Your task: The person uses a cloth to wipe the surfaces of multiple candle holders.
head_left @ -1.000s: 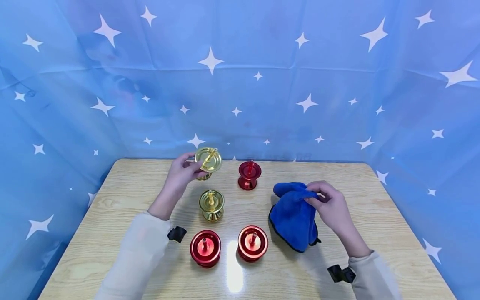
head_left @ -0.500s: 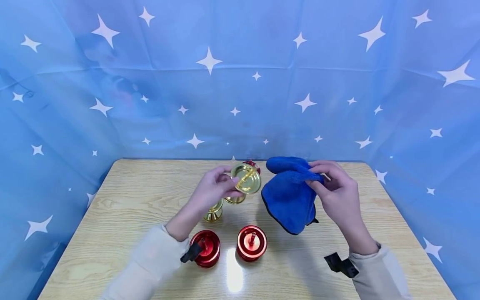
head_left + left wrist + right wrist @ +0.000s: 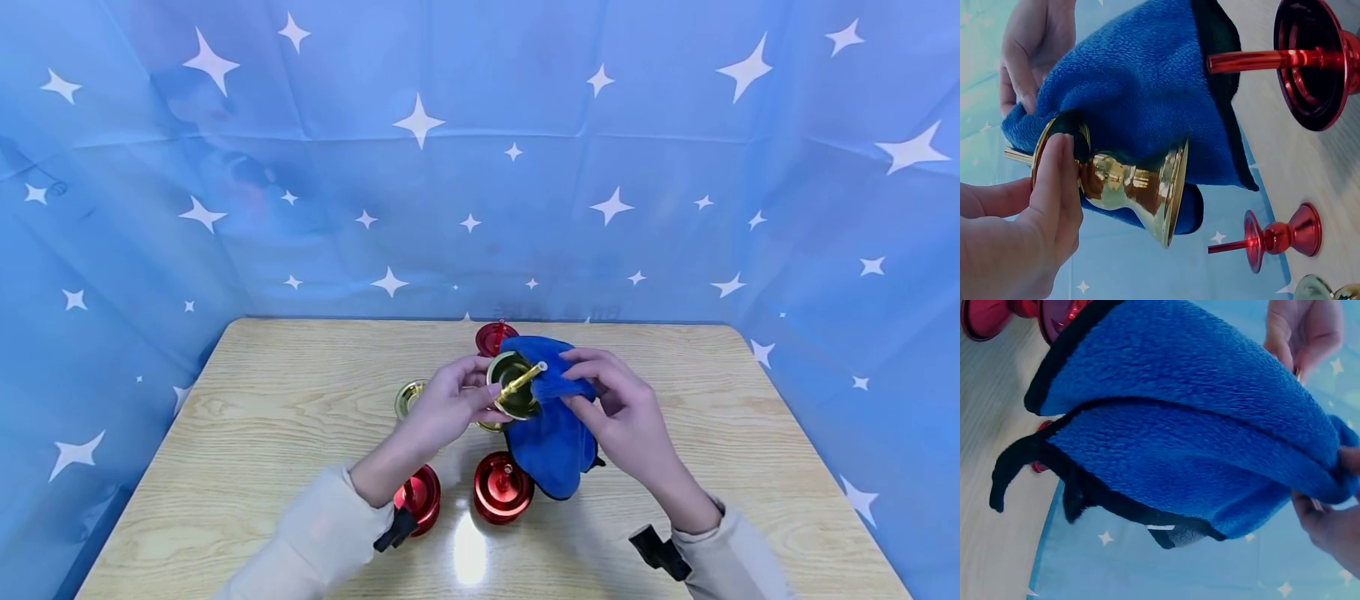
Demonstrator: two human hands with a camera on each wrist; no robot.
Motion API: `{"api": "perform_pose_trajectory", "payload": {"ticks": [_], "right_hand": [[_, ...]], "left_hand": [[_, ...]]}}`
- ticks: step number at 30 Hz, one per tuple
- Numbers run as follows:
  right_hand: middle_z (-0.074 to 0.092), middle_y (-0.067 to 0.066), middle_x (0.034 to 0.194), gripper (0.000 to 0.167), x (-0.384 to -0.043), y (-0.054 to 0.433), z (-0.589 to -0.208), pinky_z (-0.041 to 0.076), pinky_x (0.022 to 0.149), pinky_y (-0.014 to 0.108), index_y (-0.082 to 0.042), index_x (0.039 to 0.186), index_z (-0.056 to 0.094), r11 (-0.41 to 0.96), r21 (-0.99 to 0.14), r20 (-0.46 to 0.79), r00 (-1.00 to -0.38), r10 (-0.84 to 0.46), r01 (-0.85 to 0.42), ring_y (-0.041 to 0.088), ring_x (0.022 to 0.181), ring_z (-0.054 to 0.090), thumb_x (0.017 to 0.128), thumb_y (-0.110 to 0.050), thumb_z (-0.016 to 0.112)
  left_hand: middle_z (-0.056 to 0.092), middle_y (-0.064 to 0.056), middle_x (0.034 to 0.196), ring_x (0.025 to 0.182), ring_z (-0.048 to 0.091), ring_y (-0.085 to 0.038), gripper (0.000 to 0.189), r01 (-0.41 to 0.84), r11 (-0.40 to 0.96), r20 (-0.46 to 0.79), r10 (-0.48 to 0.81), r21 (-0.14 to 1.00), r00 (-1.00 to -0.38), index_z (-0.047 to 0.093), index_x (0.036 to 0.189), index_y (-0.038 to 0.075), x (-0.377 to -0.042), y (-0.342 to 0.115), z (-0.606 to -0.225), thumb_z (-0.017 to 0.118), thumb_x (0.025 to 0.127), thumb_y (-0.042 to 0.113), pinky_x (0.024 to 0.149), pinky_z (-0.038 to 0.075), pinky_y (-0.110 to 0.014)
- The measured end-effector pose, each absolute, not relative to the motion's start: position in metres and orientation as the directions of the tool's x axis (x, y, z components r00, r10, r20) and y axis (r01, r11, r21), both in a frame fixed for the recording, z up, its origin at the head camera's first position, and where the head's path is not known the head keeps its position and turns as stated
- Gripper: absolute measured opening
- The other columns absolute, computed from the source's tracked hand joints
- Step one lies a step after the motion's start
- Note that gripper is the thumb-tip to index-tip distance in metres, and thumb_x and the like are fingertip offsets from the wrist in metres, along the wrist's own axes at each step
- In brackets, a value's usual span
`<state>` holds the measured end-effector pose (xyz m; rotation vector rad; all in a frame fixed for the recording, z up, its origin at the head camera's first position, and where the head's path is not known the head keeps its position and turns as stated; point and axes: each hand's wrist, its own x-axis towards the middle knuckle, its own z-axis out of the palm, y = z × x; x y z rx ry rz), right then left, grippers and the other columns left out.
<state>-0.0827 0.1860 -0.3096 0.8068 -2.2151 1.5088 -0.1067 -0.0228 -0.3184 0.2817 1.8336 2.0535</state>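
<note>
My left hand (image 3: 446,404) grips a gold metal candle holder (image 3: 1110,178) by its upper dish, above the table. The holder is tilted, its thin spike pointing toward my right hand and its flared foot plain in the left wrist view. My right hand (image 3: 622,408) pinches a bunched fold of a fluffy blue cloth (image 3: 553,458) with black edging. The cloth's upper part lies against the dish rim beside the spike, and the rest hangs below. From the right wrist view, the cloth (image 3: 1166,425) hides the candle holder almost wholly.
A second gold candle holder (image 3: 407,397) stands behind my left wrist, partly covered. Red candle holders stand at the back (image 3: 491,339), front middle (image 3: 501,496) and front left (image 3: 427,500), the last partly behind my sleeve. A starry blue curtain (image 3: 480,208) borders the wooden table (image 3: 300,358).
My left hand has carried the gold candle holder rightward from the back left and turned it. My right hand lifted the cloth, then brought it leftward against the holder.
</note>
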Motion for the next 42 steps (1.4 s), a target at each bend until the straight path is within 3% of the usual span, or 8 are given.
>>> {"api": "perform_pose_trajectory", "payload": {"ticks": [4, 6, 12, 17, 21, 27, 34, 42], "right_hand": [[0.052, 0.018, 0.12, 0.024, -0.083, 0.187, -0.315, 0.047, 0.083, 0.019, -0.002, 0.095, 0.06, 0.251, -0.779, 0.482, -0.806, -0.345, -0.574, 0.015, 0.109, 0.053, 0.077, 0.015, 0.062], [0.051, 0.018, 0.123, 0.021, -0.084, 0.188, -0.318, 0.045, 0.087, 0.021, -0.004, 0.094, 0.06, 0.256, -0.79, 0.451, -0.811, -0.373, -0.557, 0.017, 0.115, 0.05, 0.08, 0.011, 0.061], [0.051, 0.016, 0.127, 0.02, -0.086, 0.187, -0.324, 0.046, 0.073, 0.021, -0.005, 0.098, 0.058, 0.291, -0.789, 0.417, -0.82, -0.392, -0.541, 0.018, 0.111, 0.052, 0.083, 0.008, 0.06], [0.055, 0.007, 0.091, 0.046, -0.086, 0.184, -0.325, 0.04, 0.054, 0.024, -0.007, 0.123, 0.052, 0.383, -0.761, 0.385, -0.84, -0.383, -0.524, 0.014, 0.072, 0.049, 0.08, 0.002, 0.066], [0.046, 0.0, 0.076, 0.051, -0.086, 0.181, -0.325, 0.035, 0.046, 0.024, -0.01, 0.126, 0.053, 0.453, -0.732, 0.368, -0.855, -0.366, -0.509, 0.013, 0.063, 0.043, 0.078, -0.003, 0.07], [0.049, -0.001, 0.078, 0.045, -0.085, 0.176, -0.329, 0.036, 0.048, 0.025, -0.008, 0.119, 0.058, 0.487, -0.724, 0.359, -0.87, -0.339, -0.489, 0.013, 0.065, 0.043, 0.076, -0.004, 0.072], [0.061, 0.004, 0.109, 0.041, -0.085, 0.171, -0.333, 0.049, 0.061, 0.025, -0.009, 0.115, 0.059, 0.498, -0.742, 0.32, -0.89, -0.324, -0.449, 0.014, 0.083, 0.057, 0.076, -0.004, 0.072], [0.062, 0.003, 0.107, 0.038, -0.086, 0.171, -0.334, 0.047, 0.056, 0.024, -0.01, 0.113, 0.059, 0.495, -0.738, 0.321, -0.883, -0.342, -0.46, 0.013, 0.08, 0.055, 0.077, -0.006, 0.072]], "left_hand": [[0.054, -0.022, 0.098, 0.086, 0.063, -0.028, 0.028, -0.128, -0.072, -0.089, 0.395, 0.989, -0.914, 0.047, 0.119, -0.01, -0.105, -0.024, -0.321, 0.047, 0.092, -0.005, 0.077, 0.051, -0.044], [0.053, -0.022, 0.099, 0.086, 0.063, -0.028, 0.027, -0.124, -0.072, -0.086, 0.395, 0.99, -0.915, 0.047, 0.119, -0.01, -0.104, -0.024, -0.321, 0.046, 0.092, -0.005, 0.076, 0.051, -0.044], [0.051, -0.022, 0.1, 0.086, 0.062, -0.026, 0.027, -0.109, -0.057, -0.078, 0.396, 0.992, -0.915, 0.046, 0.119, -0.009, -0.102, -0.025, -0.324, 0.046, 0.091, -0.007, 0.075, 0.052, -0.038], [0.052, -0.022, 0.097, 0.082, 0.062, -0.026, 0.027, -0.058, -0.035, -0.039, 0.399, 0.998, -0.916, 0.047, 0.118, -0.009, -0.102, -0.024, -0.326, 0.046, 0.09, -0.009, 0.072, 0.053, -0.038], [0.052, -0.021, 0.094, 0.079, 0.063, -0.026, 0.026, -0.025, -0.034, -0.009, 0.405, 0.999, -0.914, 0.048, 0.117, -0.01, -0.1, -0.023, -0.327, 0.046, 0.09, -0.01, 0.073, 0.053, -0.042], [0.053, -0.018, 0.092, 0.076, 0.063, -0.024, 0.027, -0.003, 0.014, -0.009, 0.404, 1.0, -0.915, 0.049, 0.117, -0.01, -0.099, -0.019, -0.33, 0.047, 0.09, -0.009, 0.07, 0.054, -0.035], [0.054, -0.015, 0.089, 0.075, 0.063, -0.023, 0.024, 0.06, 0.068, 0.029, 0.39, 0.996, -0.92, 0.05, 0.114, -0.008, -0.095, -0.015, -0.331, 0.048, 0.09, -0.008, 0.065, 0.054, -0.026], [0.052, -0.013, 0.087, 0.073, 0.062, -0.021, 0.024, 0.074, 0.091, 0.033, 0.385, 0.993, -0.922, 0.053, 0.114, -0.008, -0.094, -0.014, -0.334, 0.05, 0.09, -0.007, 0.063, 0.054, -0.026]]}}
